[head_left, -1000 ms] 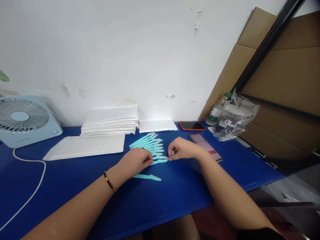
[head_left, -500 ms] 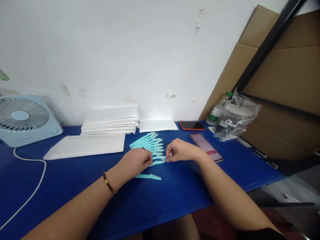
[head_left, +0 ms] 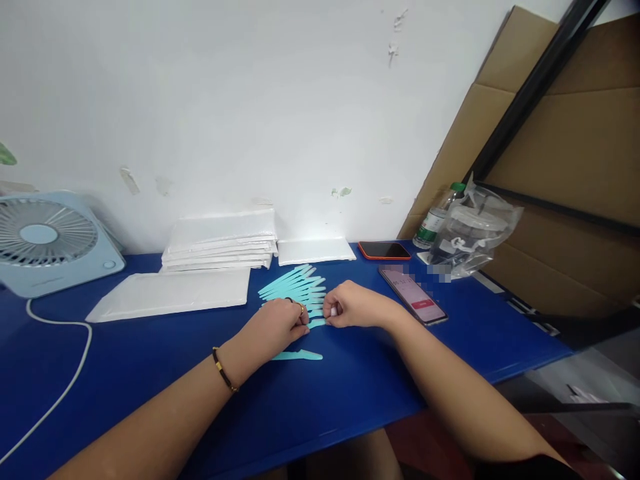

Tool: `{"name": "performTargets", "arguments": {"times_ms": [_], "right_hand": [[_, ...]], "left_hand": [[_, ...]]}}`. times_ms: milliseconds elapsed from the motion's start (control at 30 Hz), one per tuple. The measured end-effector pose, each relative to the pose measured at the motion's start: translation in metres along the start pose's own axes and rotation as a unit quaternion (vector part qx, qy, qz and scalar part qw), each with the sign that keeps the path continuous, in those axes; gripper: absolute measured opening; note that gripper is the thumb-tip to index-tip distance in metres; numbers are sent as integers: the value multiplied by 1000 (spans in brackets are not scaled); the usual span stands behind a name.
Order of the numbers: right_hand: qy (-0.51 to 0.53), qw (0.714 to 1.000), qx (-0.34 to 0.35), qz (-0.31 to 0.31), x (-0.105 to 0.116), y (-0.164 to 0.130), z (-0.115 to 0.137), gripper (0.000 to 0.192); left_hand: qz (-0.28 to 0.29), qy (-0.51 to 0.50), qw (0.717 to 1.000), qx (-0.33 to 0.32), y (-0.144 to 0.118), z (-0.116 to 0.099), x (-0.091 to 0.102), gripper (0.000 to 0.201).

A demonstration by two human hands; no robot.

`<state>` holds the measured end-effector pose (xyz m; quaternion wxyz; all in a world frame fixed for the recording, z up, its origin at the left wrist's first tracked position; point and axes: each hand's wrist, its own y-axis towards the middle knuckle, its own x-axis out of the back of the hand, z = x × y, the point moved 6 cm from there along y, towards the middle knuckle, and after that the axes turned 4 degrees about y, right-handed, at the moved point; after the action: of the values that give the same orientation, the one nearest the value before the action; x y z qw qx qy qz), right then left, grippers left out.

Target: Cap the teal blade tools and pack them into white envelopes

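On the blue table (head_left: 350, 393) lies a fan of several thin turquoise strips (head_left: 295, 283). My left hand (head_left: 277, 325), with a ring and a dark bracelet at the wrist, pinches the left end of one turquoise strip (head_left: 317, 323) at the near edge of the fan. My right hand (head_left: 350, 305) is closed on that strip's right end, fingertips almost meeting the left hand's. One more turquoise strip (head_left: 299, 356) lies alone just in front of my left hand.
A stack of white padded envelopes (head_left: 220, 243) and single ones (head_left: 173, 293) (head_left: 315, 251) lie behind the fan. A pale blue desk fan (head_left: 50, 243) with a white cable (head_left: 65, 380) stands left. Two phones (head_left: 383, 251) (head_left: 414, 295), a bottle (head_left: 436, 223), a plastic bag (head_left: 473, 233) and cardboard (head_left: 560, 167) are right.
My right hand has slid left along the strip toward my left hand, closing the gap between them. My left hand has stayed nearly in place.
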<state>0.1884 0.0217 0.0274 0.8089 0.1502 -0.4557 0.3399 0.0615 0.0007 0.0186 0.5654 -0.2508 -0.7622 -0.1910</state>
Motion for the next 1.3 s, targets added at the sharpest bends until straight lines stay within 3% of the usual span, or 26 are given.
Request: {"name": "performTargets", "arguments": {"times_ms": [167,333,500,633,800,1000,1300], "right_hand": [[24,1000,10,-7,9,-4,-5,10],[-2,987,-88,-135,55,-28,-47,15],[-55,987,-134,-72,53,-31,-70,22],[-29,988,-154,-2,38,-25,-62,14],[38,993,-93,57,27,-22,-37,17],[14,993,-108,40,28,-21,-38,19],[-10,997,-63,49,24,-19,-20,16]], "left_hand": [[-9,-1,1000,-17,1,0,-1,10],[-42,-43,998,-7,-7,4,22,21],[90,-36,995,-24,-21,3,26,25],[124,-21,992,-19,-23,-1,14,10],[101,-38,994,-1,-17,-4,7,11],[66,-21,997,24,-13,-1,6,13],[55,-11,998,25,-12,-2,5,13]]}}
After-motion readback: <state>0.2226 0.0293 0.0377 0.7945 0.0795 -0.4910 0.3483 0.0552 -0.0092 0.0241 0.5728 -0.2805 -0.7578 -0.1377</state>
